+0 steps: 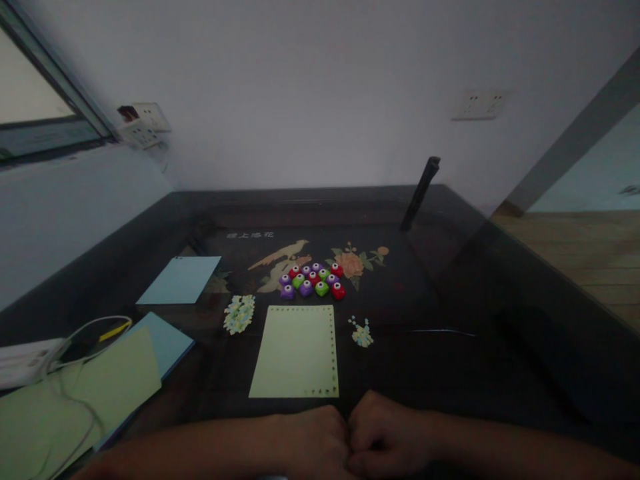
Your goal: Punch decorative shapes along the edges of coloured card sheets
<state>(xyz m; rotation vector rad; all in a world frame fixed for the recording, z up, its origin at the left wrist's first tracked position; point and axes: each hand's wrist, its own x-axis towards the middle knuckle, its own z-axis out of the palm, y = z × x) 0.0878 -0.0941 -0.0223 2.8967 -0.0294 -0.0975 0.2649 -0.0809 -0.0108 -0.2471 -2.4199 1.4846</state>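
Observation:
My left hand (320, 440) and my right hand (385, 433) rest as closed fists, knuckles together, at the near edge of the dark table. Neither shows anything in it. Just beyond them lies a pale green sheet (297, 350) with small holes or marks along its top, right and part of its bottom edge. Behind the sheet sit several purple, red and green pieces (314, 279) with white, eye-like tops. A pile of small pale paper bits (239, 314) is left of the sheet, and a smaller pile (362, 333) is to its right.
Light blue paper (183, 280) lies at the left. Nearer are more blue and green sheets (120, 373), a white cable (95, 321) and a white box-like item (30, 360). A black upright object (421, 193) stands at the back right, before the wall.

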